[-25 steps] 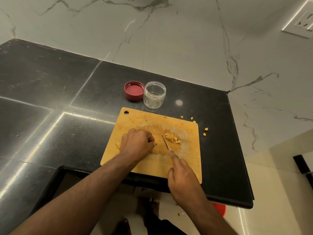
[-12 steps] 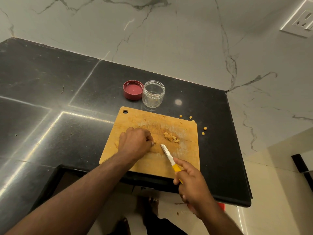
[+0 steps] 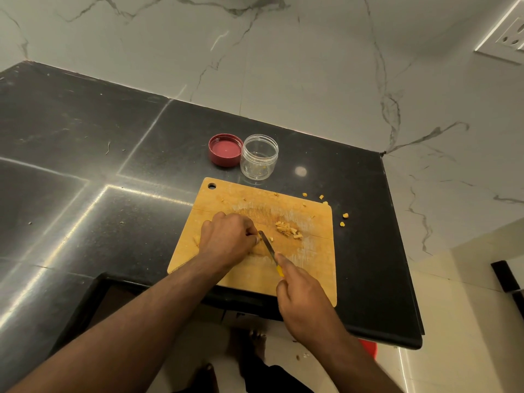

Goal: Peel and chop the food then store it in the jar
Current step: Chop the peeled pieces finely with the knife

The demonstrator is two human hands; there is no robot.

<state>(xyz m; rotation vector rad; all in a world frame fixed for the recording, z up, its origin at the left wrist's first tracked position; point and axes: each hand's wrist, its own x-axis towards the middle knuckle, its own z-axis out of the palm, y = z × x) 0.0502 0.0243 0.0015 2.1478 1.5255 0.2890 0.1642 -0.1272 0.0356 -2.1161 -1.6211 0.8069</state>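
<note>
Head view: right hand (image 3: 304,297) grips the yellow-handled small knife (image 3: 269,249), blade back down beside the piece pinched by the curled left hand (image 3: 228,239) after lifting away. Chopped yellow bits (image 3: 287,230) sit on the wooden cutting board (image 3: 312,268); clear plastic jar (image 3: 259,159) waits nearly empty on the bench.

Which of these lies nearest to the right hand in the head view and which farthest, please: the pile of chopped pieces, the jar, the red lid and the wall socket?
From the right hand:
1. Pile of chopped pieces, on the board just ahead.
2. Jar, beyond the board's far edge.
3. Red lid, left of the jar, slightly farther.
4. Wall socket, high on the right wall.
</note>
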